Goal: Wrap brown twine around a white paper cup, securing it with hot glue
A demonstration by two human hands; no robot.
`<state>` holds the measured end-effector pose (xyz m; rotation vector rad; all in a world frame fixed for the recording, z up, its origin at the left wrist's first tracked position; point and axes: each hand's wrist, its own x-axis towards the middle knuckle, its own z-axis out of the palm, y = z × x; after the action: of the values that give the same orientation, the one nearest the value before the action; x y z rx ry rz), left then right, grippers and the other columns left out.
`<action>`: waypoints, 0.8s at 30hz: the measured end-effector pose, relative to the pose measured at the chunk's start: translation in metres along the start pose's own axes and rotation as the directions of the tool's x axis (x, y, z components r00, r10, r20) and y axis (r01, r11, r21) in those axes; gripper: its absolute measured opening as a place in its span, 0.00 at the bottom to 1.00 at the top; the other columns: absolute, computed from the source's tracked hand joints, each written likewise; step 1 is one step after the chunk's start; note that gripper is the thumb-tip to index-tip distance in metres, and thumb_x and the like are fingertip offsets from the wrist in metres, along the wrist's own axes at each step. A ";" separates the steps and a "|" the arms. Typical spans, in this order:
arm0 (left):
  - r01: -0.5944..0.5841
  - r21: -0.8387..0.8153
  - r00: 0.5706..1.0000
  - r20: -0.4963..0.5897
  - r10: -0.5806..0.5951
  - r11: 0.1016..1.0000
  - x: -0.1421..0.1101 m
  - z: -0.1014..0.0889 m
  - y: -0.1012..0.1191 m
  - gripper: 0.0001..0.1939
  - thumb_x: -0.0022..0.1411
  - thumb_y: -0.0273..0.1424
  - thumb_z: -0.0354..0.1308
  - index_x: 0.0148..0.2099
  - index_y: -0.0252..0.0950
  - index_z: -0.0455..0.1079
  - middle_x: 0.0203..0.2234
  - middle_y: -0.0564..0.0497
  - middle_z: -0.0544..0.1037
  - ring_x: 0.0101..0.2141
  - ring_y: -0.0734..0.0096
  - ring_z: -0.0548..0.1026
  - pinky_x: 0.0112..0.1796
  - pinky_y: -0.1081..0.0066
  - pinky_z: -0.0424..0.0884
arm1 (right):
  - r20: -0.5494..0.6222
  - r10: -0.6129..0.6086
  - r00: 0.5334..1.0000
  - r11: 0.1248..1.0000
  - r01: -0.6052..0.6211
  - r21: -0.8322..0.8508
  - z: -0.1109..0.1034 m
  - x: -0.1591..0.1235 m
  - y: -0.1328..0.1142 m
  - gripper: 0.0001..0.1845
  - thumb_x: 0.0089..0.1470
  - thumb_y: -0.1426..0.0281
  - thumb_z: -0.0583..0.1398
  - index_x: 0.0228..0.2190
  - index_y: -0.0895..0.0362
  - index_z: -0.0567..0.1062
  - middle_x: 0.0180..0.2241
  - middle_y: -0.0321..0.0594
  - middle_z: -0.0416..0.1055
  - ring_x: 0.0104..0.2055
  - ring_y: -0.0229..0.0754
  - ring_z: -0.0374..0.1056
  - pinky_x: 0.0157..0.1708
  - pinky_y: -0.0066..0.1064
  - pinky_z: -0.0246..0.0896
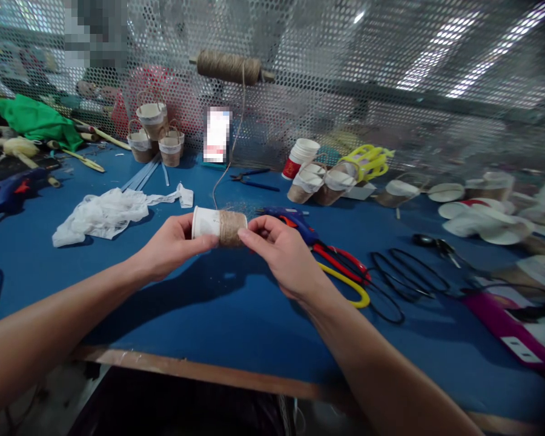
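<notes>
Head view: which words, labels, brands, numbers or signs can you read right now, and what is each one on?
None can be read with certainty.
Twine-wrapped cup in the hands: faint small mark on the white part, too small to read.
Red-and-white cup: marking on the red part, too blurred to read.
Lit screen at the back: pixelated, unreadable.

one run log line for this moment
left hand: white paper cup, rim end; right hand: same cup, base end; brown twine: wound around base half
</notes>
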<state>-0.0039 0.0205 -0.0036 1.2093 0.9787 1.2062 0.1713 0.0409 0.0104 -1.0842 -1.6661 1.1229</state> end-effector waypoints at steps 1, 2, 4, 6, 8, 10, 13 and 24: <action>-0.006 0.011 1.000 0.000 0.006 1.000 0.000 0.000 0.000 0.13 0.48 0.27 0.62 0.39 0.34 0.73 0.33 0.51 0.78 0.33 0.71 0.73 0.39 0.71 0.67 | 0.003 0.003 1.000 1.000 -0.003 0.005 0.001 -0.001 0.000 0.09 0.44 0.66 0.60 0.24 0.58 0.66 0.22 0.31 0.61 0.24 0.32 0.57 0.27 0.28 0.55; -0.012 0.020 1.000 0.004 0.012 1.000 0.000 0.000 0.000 0.13 0.48 0.27 0.62 0.39 0.35 0.73 0.33 0.51 0.78 0.32 0.72 0.73 0.39 0.71 0.67 | 0.006 0.006 1.000 1.000 -0.006 0.008 0.001 -0.001 0.000 0.09 0.44 0.66 0.60 0.24 0.58 0.66 0.22 0.31 0.61 0.24 0.32 0.57 0.27 0.28 0.55; -0.017 0.037 1.000 0.015 0.016 0.999 0.000 0.000 0.000 0.13 0.48 0.27 0.62 0.39 0.35 0.73 0.33 0.52 0.78 0.32 0.72 0.73 0.39 0.72 0.67 | 0.011 0.009 1.000 1.000 -0.009 0.010 0.001 -0.002 0.001 0.09 0.44 0.65 0.60 0.24 0.58 0.66 0.22 0.31 0.62 0.25 0.32 0.58 0.27 0.28 0.55; -0.015 0.046 1.000 0.017 0.014 0.999 0.000 0.001 0.000 0.12 0.48 0.27 0.62 0.39 0.35 0.73 0.33 0.52 0.78 0.32 0.71 0.73 0.38 0.72 0.67 | 0.013 0.008 1.000 1.000 -0.008 0.003 0.001 -0.002 0.001 0.10 0.43 0.65 0.60 0.24 0.58 0.66 0.22 0.31 0.62 0.24 0.32 0.58 0.27 0.28 0.55; -0.011 0.045 1.000 0.019 0.010 0.999 0.000 0.001 0.000 0.12 0.48 0.26 0.61 0.39 0.34 0.73 0.33 0.51 0.78 0.32 0.70 0.74 0.38 0.71 0.67 | 0.017 0.005 1.000 1.000 -0.005 -0.012 0.001 -0.002 0.001 0.10 0.43 0.65 0.60 0.24 0.58 0.66 0.22 0.31 0.62 0.24 0.32 0.58 0.27 0.29 0.56; -0.007 0.040 1.000 0.027 0.006 0.999 0.000 0.000 0.000 0.12 0.48 0.26 0.61 0.39 0.34 0.73 0.33 0.50 0.78 0.33 0.70 0.74 0.39 0.71 0.67 | 0.017 0.004 1.000 1.000 -0.004 -0.016 0.001 -0.001 0.001 0.10 0.43 0.65 0.60 0.24 0.58 0.66 0.22 0.31 0.62 0.24 0.33 0.58 0.27 0.29 0.56; 0.002 0.012 0.998 0.058 -0.003 1.000 0.002 -0.003 -0.001 0.12 0.49 0.26 0.61 0.39 0.35 0.73 0.34 0.50 0.78 0.33 0.71 0.73 0.39 0.71 0.67 | 0.020 0.017 1.000 1.000 -0.017 -0.007 0.001 -0.001 0.001 0.10 0.44 0.65 0.60 0.24 0.58 0.66 0.22 0.31 0.62 0.25 0.32 0.59 0.28 0.29 0.56; 0.028 0.045 0.998 0.053 -0.030 0.999 0.002 -0.006 -0.002 0.09 0.50 0.28 0.61 0.37 0.35 0.74 0.31 0.51 0.78 0.31 0.73 0.73 0.37 0.73 0.66 | 0.038 0.008 0.999 0.997 -0.005 -0.082 0.002 -0.003 -0.002 0.08 0.45 0.67 0.59 0.24 0.58 0.65 0.22 0.31 0.61 0.24 0.32 0.57 0.26 0.28 0.55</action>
<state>-0.0088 0.0235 -0.0057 1.2520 0.9839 1.1292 0.1697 0.0367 0.0114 -1.1263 -1.7526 1.0938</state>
